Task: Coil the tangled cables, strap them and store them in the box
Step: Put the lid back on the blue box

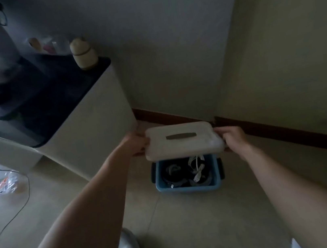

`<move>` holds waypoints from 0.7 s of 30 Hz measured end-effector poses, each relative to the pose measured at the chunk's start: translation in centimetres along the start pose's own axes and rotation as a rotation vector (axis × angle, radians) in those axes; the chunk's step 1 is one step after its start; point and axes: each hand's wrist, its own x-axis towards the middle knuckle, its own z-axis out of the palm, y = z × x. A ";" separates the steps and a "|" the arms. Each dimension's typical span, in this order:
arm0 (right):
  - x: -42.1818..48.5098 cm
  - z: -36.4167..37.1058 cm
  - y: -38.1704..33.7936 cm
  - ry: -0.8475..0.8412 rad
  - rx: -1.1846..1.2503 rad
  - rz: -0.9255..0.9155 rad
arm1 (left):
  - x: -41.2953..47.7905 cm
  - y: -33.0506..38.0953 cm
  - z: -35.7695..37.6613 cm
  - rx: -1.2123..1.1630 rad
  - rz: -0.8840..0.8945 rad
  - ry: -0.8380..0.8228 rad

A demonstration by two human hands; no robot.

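A blue box (pixel 189 188) with dark side latches stands on the floor in the room's corner. Inside it lie several coiled cables (pixel 184 172), black, grey and white. Above the box I hold a white lid (pixel 185 148) with a dark handle slot, roughly level and covering the box's far part. My left hand (pixel 137 143) grips the lid's left edge. My right hand (pixel 232 137) grips its right edge. The fingers under the lid are hidden.
A white cabinet (pixel 94 123) with a dark top stands close to the left of the box, carrying a cream jar (pixel 84 54) and other items. A loose black cable (pixel 13 218) and a plastic bag (pixel 4 183) lie on the floor at the left. Walls close in behind and to the right.
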 end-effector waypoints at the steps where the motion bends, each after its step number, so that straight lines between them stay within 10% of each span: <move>1: -0.1 0.2 0.9 -0.013 0.006 0.019 | 0.2 -1.3 0.9 0.014 -0.020 -0.005; 21: 0.0 5.3 10.8 -0.008 -0.510 0.032 | 3.5 -11.1 8.0 0.382 0.027 0.055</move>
